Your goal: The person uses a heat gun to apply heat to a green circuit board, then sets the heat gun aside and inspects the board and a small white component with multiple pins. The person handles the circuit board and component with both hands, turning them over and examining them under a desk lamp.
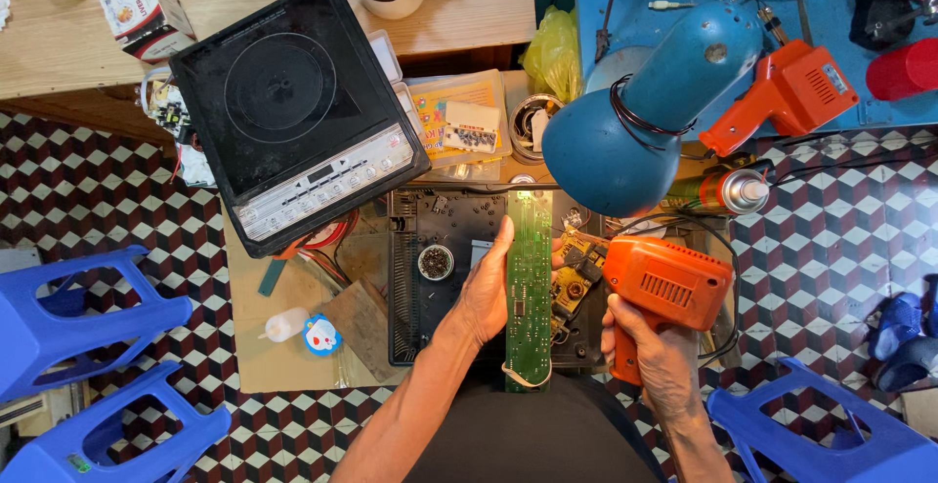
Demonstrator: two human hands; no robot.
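My left hand point(486, 291) holds a long narrow green circuit board point(529, 288) upright by its left edge, over an opened black appliance base point(430, 219). My right hand point(657, 354) grips the handle of an orange pistol-shaped soldering gun point(664, 286), whose tip points left toward the board's right side. A white ribbon cable loops from the board's lower end. Under the gun lies a yellowish circuit board point(570, 288) inside the black base.
A black induction cooker top point(293, 112) lies tilted at upper left. A blue desk lamp point(635, 122) hangs over the work. A second orange soldering gun point(787, 92), a spray can point(723, 190), blue plastic stools point(78, 317) and a small white bottle point(285, 325) surround the spot.
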